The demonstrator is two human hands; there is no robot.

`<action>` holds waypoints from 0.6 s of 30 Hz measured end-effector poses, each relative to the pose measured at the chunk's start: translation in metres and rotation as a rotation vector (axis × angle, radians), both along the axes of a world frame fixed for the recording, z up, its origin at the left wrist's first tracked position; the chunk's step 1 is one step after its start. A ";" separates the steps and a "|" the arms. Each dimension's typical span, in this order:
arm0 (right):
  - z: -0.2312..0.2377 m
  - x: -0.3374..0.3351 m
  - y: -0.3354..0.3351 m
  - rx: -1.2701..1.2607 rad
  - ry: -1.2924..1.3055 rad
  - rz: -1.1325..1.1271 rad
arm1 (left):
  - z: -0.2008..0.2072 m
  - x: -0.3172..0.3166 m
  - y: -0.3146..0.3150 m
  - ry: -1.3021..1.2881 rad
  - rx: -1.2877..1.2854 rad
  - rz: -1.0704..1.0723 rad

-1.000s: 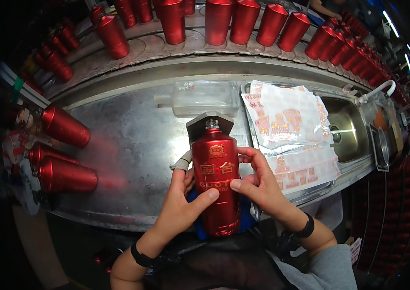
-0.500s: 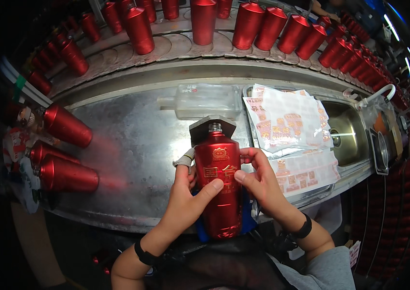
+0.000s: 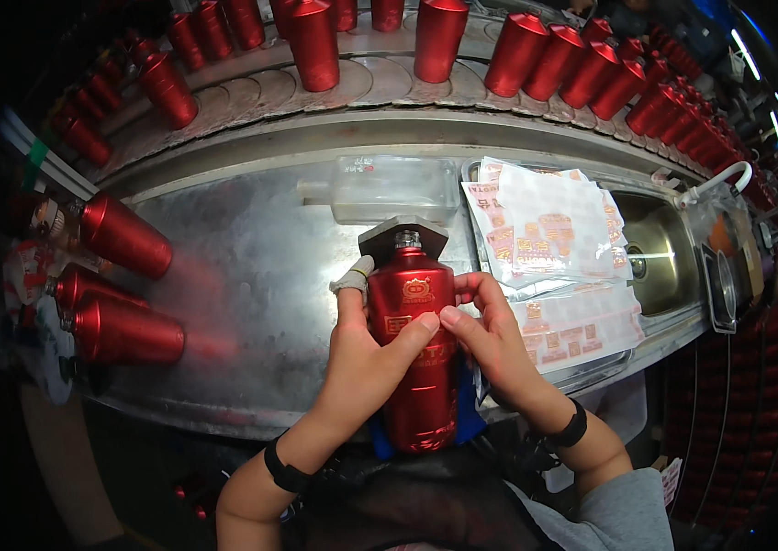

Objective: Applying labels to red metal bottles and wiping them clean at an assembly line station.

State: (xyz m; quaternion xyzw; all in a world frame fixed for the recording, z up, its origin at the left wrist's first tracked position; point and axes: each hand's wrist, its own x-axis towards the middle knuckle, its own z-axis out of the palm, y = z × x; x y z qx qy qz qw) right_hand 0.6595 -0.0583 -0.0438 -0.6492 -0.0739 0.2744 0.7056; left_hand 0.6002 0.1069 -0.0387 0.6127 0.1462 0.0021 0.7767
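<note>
A glossy red bottle (image 3: 419, 395) with gold lettering and a gold emblem lies before me, its bare glass neck away from me. The neck end rests at a dark angular block (image 3: 431, 240), and blue material (image 3: 469, 424) shows beneath the body. My left hand (image 3: 361, 358) is closed around the bottle's left side, thumb pressed on the lettering; a pale cover (image 3: 352, 277) wraps one fingertip. From the right side, my right hand (image 3: 496, 344) grips the bottle with its thumb on the lettering too. The two thumb tips nearly meet. Some fingers are hidden behind the bottle.
Printed transfer sheets (image 3: 549, 225) lie on a tray at right, beside a metal sink (image 3: 650, 266). A clear glass bottle (image 3: 395, 190) lies beyond the block. Red bottles (image 3: 127, 328) lie at the left edge; a curved conveyor (image 3: 370, 84) carries more along the back.
My left thumb has slid up and right across the lettering, close to my right thumb, which has moved slightly up. The conveyor's bottles have shifted to the right.
</note>
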 end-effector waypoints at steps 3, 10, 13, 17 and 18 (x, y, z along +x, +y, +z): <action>0.003 0.002 0.002 -0.002 0.025 0.030 | -0.002 -0.002 0.002 -0.007 -0.053 0.048; 0.019 -0.012 0.003 -0.061 0.032 0.047 | -0.010 -0.027 0.028 0.065 -0.340 0.012; 0.011 -0.019 0.004 -0.096 -0.050 0.027 | -0.012 -0.031 0.019 0.087 -0.279 -0.042; 0.008 -0.023 0.014 -0.144 -0.089 0.002 | -0.007 -0.034 0.013 -0.003 -0.349 -0.032; 0.005 -0.024 0.014 -0.168 -0.109 -0.006 | -0.007 -0.034 0.013 0.017 -0.339 -0.049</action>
